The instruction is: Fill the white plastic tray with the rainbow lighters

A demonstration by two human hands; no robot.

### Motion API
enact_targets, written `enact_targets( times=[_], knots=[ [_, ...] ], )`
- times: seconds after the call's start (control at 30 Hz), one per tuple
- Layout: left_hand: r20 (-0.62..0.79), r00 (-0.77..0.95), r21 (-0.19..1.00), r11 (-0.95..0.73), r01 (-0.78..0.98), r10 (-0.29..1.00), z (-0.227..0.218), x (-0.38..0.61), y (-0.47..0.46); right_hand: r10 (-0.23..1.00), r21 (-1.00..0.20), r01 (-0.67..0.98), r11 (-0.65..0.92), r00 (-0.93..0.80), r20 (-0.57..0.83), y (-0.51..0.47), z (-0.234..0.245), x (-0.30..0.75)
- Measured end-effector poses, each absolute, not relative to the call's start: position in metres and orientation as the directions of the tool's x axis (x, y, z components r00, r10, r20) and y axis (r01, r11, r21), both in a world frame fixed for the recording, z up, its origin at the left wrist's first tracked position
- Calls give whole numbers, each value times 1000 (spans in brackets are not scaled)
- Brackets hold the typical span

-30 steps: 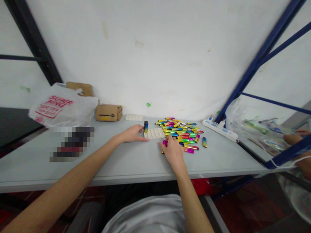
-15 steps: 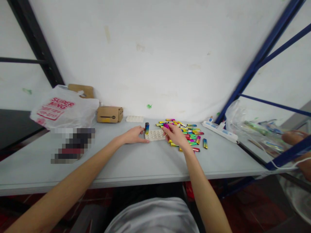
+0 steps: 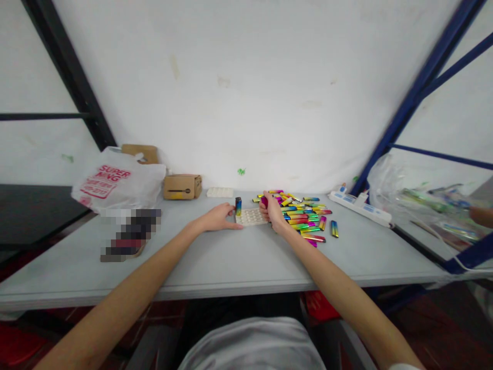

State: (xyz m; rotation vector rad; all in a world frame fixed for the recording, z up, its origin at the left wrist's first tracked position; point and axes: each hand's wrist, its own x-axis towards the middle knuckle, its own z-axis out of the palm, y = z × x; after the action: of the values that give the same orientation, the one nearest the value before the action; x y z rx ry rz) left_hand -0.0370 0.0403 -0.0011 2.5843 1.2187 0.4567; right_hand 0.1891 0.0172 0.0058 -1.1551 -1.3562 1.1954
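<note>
A white tray (image 3: 252, 217) with rows of small holes lies on the table in front of me. One blue-and-yellow lighter (image 3: 238, 207) stands upright at its left end. My left hand (image 3: 217, 217) grips that end, thumb along the front edge and fingers curled by the lighter. Over the tray's right end, my right hand (image 3: 272, 211) is closed around a magenta lighter (image 3: 264, 202), mostly hidden by the fingers. Just right of this hand, a loose pile of shiny multicoloured lighters (image 3: 304, 218) lies on the table.
A second white tray (image 3: 220, 192) lies against the wall, beside a cardboard box (image 3: 182, 186). A plastic bag (image 3: 119, 180) sits at left, near a pixelated item (image 3: 131, 236). A white power strip (image 3: 360, 208) and a blue metal frame (image 3: 408, 113) stand at right.
My right hand has turned more upright with the magenta lighter, staying over the tray's right end. My left hand keeps its hold on the tray. The camera view has shifted slightly.
</note>
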Motion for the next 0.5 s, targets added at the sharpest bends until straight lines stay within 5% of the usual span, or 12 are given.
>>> enact_targets(
  times=[0.5],
  knots=[
    [192, 611, 334, -636, 696, 768, 0, -36, 38, 988, -994, -7, 109, -113, 109, 12, -5, 180]
  ],
)
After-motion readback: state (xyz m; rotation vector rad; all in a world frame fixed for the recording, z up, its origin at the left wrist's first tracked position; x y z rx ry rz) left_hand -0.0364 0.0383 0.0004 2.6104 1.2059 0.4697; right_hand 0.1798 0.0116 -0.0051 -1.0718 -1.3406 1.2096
